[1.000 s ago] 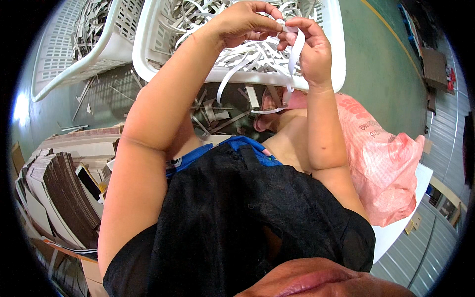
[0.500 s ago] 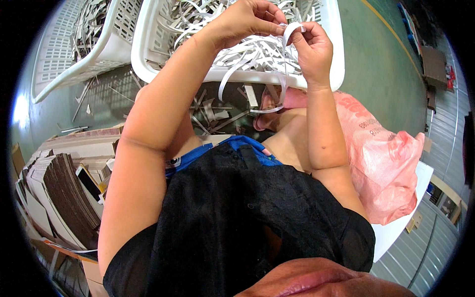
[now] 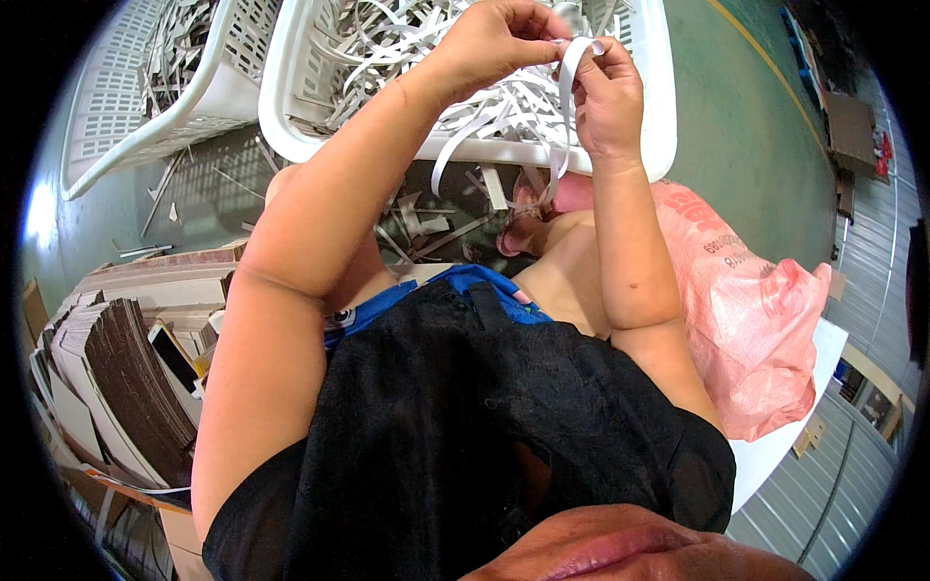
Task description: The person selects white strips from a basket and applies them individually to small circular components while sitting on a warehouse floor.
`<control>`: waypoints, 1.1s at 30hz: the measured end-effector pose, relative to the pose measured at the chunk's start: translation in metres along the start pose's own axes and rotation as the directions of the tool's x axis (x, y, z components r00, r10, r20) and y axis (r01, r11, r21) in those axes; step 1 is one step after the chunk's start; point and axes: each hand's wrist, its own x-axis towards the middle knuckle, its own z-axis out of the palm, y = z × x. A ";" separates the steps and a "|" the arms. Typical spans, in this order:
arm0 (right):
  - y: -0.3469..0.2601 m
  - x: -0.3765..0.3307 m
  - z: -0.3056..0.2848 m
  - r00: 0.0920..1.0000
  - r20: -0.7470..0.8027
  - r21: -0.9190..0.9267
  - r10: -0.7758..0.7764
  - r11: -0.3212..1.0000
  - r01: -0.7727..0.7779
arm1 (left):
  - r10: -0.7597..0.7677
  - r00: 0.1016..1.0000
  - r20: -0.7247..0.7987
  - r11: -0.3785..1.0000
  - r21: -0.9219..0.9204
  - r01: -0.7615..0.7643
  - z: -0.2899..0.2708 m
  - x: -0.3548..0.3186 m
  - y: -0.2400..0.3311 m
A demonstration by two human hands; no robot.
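Over a white plastic basket (image 3: 657,97), both my hands are closed on a narrow white strip (image 3: 568,79). My left hand (image 3: 496,44) pinches it between thumb and fingertips. Close beside it, my right hand (image 3: 610,108) grips the strip where it loops over the fingers. The strip's lower part hangs in front of the basket's near rim; where it ends is hard to tell. A tangled heap of white and grey strips (image 3: 494,124) fills the basket below my hands.
A second white basket (image 3: 126,160) with strips stands at the left. Scraps (image 3: 426,223) litter the floor. Stacked cardboard sheets (image 3: 116,378) with a phone (image 3: 174,358) on them are at my left. A pink woven sack (image 3: 746,320) lies at my right.
My right hand has shifted slightly left, and its fingers have turned up a little. The strip's loop now stands taller between my hands. My left hand has barely moved.
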 end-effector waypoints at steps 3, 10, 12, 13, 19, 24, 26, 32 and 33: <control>0.001 -0.002 0.005 1.000 -0.004 0.063 0.019 0.998 -0.018 | -0.023 0.999 0.028 1.000 0.006 0.023 -0.002 -0.001 0.004; -0.003 -0.001 0.001 0.993 0.045 0.239 0.106 0.964 -0.113 | -0.038 0.999 0.028 0.994 0.099 0.035 0.002 -0.003 0.013; -0.006 -0.001 0.001 0.992 0.063 0.263 0.108 0.957 -0.121 | -0.021 1.000 0.010 0.993 0.120 0.020 0.002 -0.004 0.012; -0.008 -0.002 0.002 0.992 0.069 0.274 0.102 0.955 -0.117 | -0.025 1.000 0.010 0.994 0.103 0.023 0.002 -0.003 0.011; -0.009 -0.002 -0.001 0.997 -0.046 0.297 0.058 0.954 -0.042 | 0.004 1.000 -0.011 0.998 0.057 -0.004 -0.001 0.002 0.002; -0.018 0.001 -0.029 0.981 -0.192 0.407 0.019 0.911 0.062 | -0.013 0.968 -0.250 0.998 0.063 0.029 -0.033 0.010 0.019; -0.025 0.002 -0.043 0.957 -0.287 0.401 0.044 0.913 0.078 | 0.027 0.933 -0.360 0.993 -0.098 -0.067 -0.052 0.010 0.034; -0.055 -0.009 -0.090 0.805 -0.580 0.511 0.125 0.825 0.240 | 0.222 0.851 -0.476 0.953 -0.080 -0.294 -0.101 0.012 0.054; -0.059 -0.007 -0.094 0.662 -0.729 0.438 0.175 0.862 0.254 | 0.224 0.851 -0.476 0.958 -0.054 -0.282 -0.105 0.008 0.054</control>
